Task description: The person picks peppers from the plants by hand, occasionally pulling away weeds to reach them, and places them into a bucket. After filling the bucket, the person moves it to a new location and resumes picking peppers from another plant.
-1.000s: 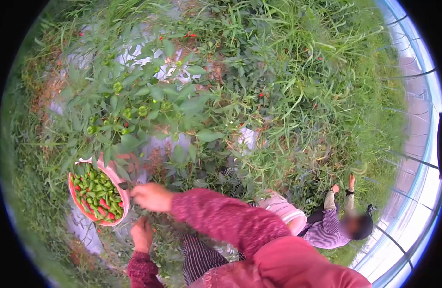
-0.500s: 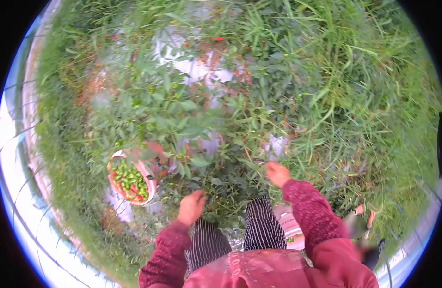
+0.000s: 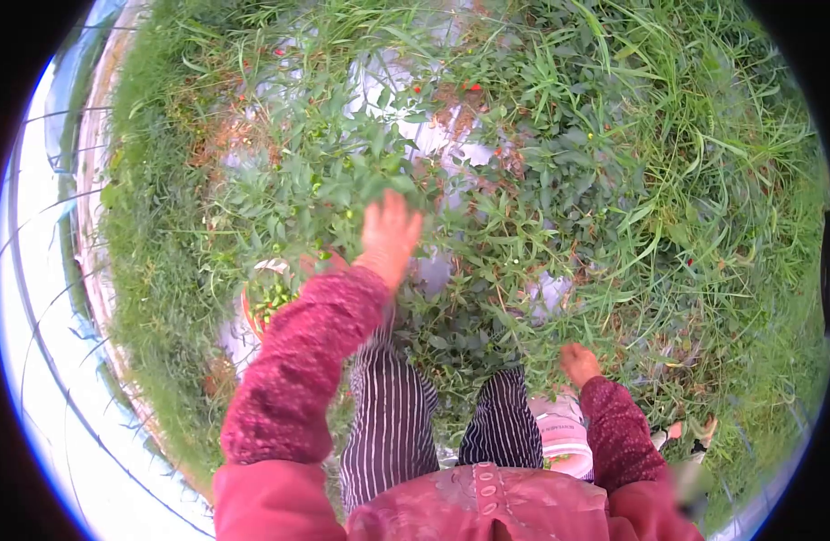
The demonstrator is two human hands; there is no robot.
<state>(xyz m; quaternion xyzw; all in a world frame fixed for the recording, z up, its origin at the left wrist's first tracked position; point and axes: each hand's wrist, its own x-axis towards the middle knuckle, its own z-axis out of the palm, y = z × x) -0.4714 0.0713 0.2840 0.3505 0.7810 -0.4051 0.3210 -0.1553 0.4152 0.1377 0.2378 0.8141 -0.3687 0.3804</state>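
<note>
My left hand [image 3: 388, 233] is raised in front of me with fingers spread, reaching into the leafy pepper plant [image 3: 343, 171]; nothing shows in it. My right hand [image 3: 577, 362] is low at the right, fingers curled among the plant stems, and I cannot see what, if anything, it grips. A pink bowl [image 3: 253, 290] holding green and red peppers sits on the ground at the left, mostly hidden behind my left sleeve. Small red peppers [image 3: 474, 87] show farther up the row.
Tall grass [image 3: 686, 180] fills the right side. Pale ground cover [image 3: 451, 144] shows between plants. A pink-and-white container [image 3: 559, 433] sits by my right leg. Another person's hands [image 3: 690, 428] show at the lower right. Greenhouse framing [image 3: 45, 270] runs along the left edge.
My left hand rose from near my knees up into the plant, now covering most of the bowl. My right hand dropped lower and nearer. The view swung right.
</note>
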